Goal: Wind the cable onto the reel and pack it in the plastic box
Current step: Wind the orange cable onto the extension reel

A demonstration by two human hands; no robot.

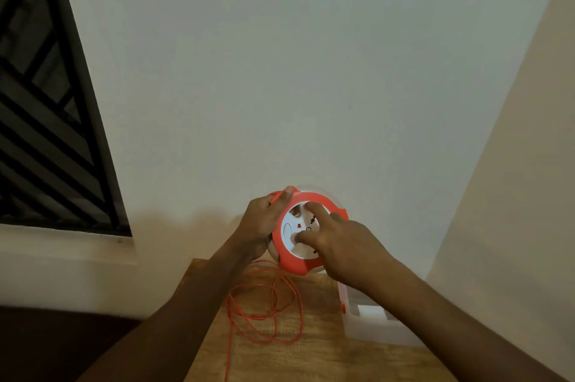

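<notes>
Forearms over table edge [199, 313], left hand [259, 223] gripping raised reel [306, 232].

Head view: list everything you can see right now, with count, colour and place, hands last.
Reel: one, orange rim with white socket face, held up above the table's far edge.
Cable: one, orange, loose loops on the table below the reel, one strand trailing toward the near edge.
Plastic box: one, clear, with an orange latch, on the table at right.
Table: one, wooden, bottom centre.
Window grille: one, black, left.
Wall: pale, behind.
Left hand: grips the reel's rim.
Right hand: fingers on the white face.
</notes>
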